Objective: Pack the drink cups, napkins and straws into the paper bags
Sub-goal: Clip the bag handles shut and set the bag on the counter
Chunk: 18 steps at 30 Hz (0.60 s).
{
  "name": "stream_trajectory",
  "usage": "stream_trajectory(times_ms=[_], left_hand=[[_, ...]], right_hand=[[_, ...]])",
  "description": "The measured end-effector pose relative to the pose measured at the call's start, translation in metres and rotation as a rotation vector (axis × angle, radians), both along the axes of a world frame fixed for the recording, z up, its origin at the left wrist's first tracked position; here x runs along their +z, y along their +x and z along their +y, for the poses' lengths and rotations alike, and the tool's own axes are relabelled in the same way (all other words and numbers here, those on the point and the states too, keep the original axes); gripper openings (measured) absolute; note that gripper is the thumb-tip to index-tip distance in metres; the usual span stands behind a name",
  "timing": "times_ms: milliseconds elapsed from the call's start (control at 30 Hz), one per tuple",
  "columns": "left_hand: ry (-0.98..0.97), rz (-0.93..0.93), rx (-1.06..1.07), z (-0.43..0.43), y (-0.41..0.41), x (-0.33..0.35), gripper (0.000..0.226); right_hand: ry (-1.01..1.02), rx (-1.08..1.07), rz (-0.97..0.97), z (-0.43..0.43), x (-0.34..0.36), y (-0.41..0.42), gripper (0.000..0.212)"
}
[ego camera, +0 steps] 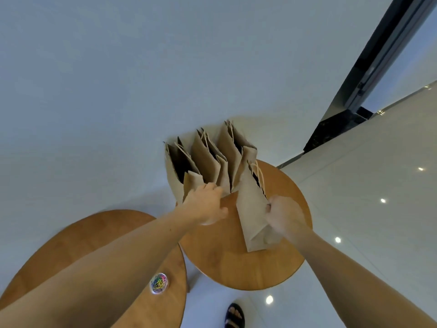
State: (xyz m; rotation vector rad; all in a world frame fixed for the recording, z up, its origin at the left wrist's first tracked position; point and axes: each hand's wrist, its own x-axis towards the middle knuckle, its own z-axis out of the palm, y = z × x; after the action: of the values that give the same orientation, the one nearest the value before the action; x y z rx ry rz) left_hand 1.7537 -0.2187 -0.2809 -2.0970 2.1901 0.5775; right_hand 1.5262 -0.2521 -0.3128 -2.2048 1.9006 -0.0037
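Brown paper near bag [251, 209] stands tilted on round wooden table [236, 268], right of centre. Right hand [282, 217] fisted on its 3 o'clock edge just below mouth, fingers curled tight round paper. Row of three bags [208, 157] open at table's 12 o'clock rim. Left hand [205, 204] touches row's near side, fingertips against paper, grip not discernible. Second table [94, 233] at 8 o'clock carries tub of coloured clips [159, 283]. Sandalled foot [234, 316] at 6 o'clock

The paper bags [203, 159] are dark inside, contents untellable. At six o'clock the edge cuts off a sandalled foot [234, 316]; at seven, the left forearm [106, 263] hides part of a table [78, 233].
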Motion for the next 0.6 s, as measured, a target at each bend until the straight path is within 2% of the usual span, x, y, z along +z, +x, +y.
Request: stream_trajectory(times_ms=[167,333,600], left_hand=[[0.019,0.046,0.048,0.064,0.069,0.013,0.051],[0.011,0.047,0.182,0.141,0.159,0.026,0.065],[0.09,0.046,0.467,0.253,0.272,0.017,0.058]], right_hand=[[-0.019,0.137,0.01,0.061,0.046,0.083,0.033],[-0.018,0.289,-0.002,0.122,0.079,0.183,0.035],[0.019,0.474,-0.07,0.192,0.05,0.321,0.033]])
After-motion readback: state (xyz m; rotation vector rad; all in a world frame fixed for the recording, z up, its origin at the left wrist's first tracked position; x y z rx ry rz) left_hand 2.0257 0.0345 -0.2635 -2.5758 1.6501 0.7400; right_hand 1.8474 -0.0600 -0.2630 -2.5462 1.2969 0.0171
